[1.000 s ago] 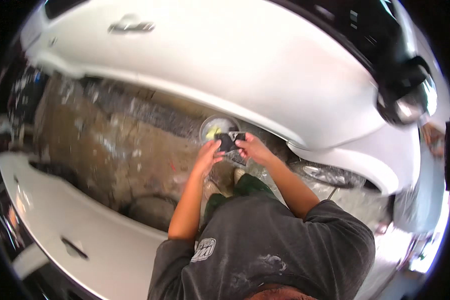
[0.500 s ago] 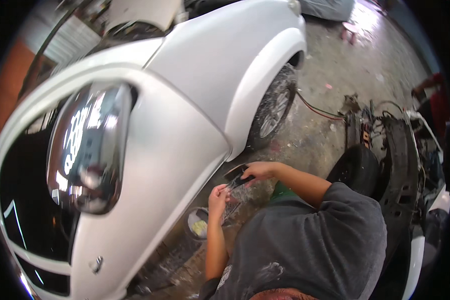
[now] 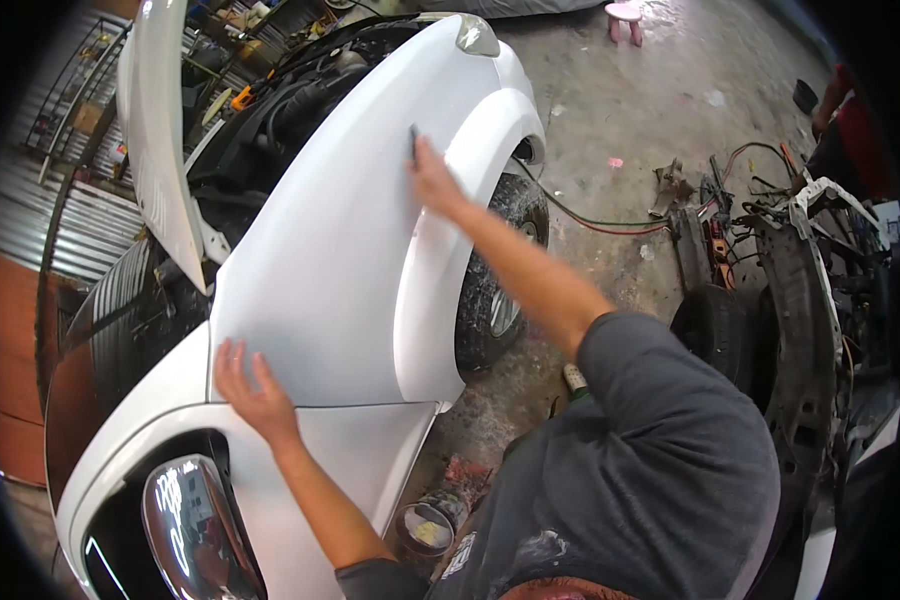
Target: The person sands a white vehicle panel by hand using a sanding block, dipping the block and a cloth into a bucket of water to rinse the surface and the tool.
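A white car's front fender (image 3: 320, 240) curves across the middle, its flared wheel arch above a dusty tire (image 3: 495, 320). My right hand (image 3: 435, 178) is on the upper fender, closed on a thin dark pad (image 3: 413, 136) that is mostly hidden by the fingers and slightly blurred. My left hand (image 3: 260, 395) lies on the fender near the seam with the door, fingers spread, holding nothing. Below it, a chrome mirror (image 3: 185, 530) sticks out from the door. A round tub (image 3: 405, 528) with something pale yellow in it sits on the floor beside the car.
The raised hood (image 3: 155, 130) and engine bay (image 3: 310, 85) are at upper left, metal shelving behind. At right lie stripped car parts (image 3: 800, 350), a tire (image 3: 705, 340) and hoses (image 3: 590, 222). A pink stool (image 3: 625, 18) stands farther back. Another person's red clothing (image 3: 860, 150) shows at the right edge.
My view has turned toward the car's front. My hands, earlier together on the dark pad, have separated: the right reaches up the fender with it, the left rests open lower down.
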A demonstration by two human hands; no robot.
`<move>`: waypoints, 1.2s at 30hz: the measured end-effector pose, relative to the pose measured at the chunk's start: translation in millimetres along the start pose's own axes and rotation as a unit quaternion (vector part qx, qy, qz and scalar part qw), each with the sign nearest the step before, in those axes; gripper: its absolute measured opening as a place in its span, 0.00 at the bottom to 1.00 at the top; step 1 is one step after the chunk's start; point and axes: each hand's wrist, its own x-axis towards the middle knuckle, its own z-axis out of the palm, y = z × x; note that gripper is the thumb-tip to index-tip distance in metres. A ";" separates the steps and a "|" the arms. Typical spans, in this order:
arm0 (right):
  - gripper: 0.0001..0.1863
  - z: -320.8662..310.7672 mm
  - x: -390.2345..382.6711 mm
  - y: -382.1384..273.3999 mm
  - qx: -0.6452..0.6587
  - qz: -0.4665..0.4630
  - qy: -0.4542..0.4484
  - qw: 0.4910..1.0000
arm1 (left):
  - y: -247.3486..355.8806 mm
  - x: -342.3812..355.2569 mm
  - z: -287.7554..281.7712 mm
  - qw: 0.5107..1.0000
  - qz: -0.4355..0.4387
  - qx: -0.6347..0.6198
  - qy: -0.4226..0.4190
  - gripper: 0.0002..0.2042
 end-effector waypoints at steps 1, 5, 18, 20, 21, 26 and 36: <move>0.37 14.9 -5.9 15.1 -0.056 -0.035 0.095 0.993 | 5.7 26.4 20.4 0.998 0.050 0.046 0.010 0.14; 0.43 92.3 -152.6 -56.2 -0.067 -0.089 -0.040 0.993 | -43.2 16.2 -5.6 0.952 0.110 0.287 -0.008 0.19; 0.48 79.1 -60.2 1.5 -0.167 -0.067 0.002 0.984 | -25.3 26.2 16.8 0.925 0.071 0.369 -0.061 0.20; 0.48 69.2 -101.2 -13.2 -0.122 -0.070 -0.052 0.989 | -30.3 16.9 13.9 0.922 0.068 0.375 -0.071 0.20; 0.47 58.4 -80.3 -1.7 -0.133 -0.078 -0.043 0.987 | -27.2 24.4 15.9 0.923 0.074 0.372 -0.064 0.20; 0.44 -11.6 99.2 73.1 -0.155 0.080 0.049 0.983 | -15.6 36.7 29.5 0.929 0.092 0.353 -0.065 0.21; 0.42 40.4 -51.4 14.1 -0.096 -0.021 -0.054 0.994 | -26.0 24.0 18.1 0.914 0.087 0.392 -0.056 0.21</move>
